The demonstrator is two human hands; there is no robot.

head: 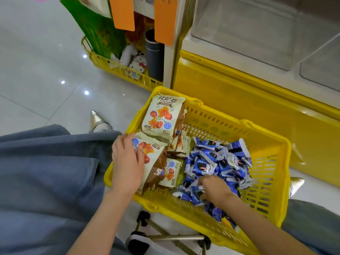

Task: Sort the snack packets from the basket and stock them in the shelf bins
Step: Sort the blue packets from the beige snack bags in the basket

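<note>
The room was bright, with light coming from above. Small white spots of glare shone on the shiny pale tiled floor [62,82]. The clear plastic shelf bins [257,34] at the top right looked foggy and blurry. Straight lines bent near the picture's edges. The yellow plastic basket [266,172] looked sharp, with soft shadows inside.
</note>
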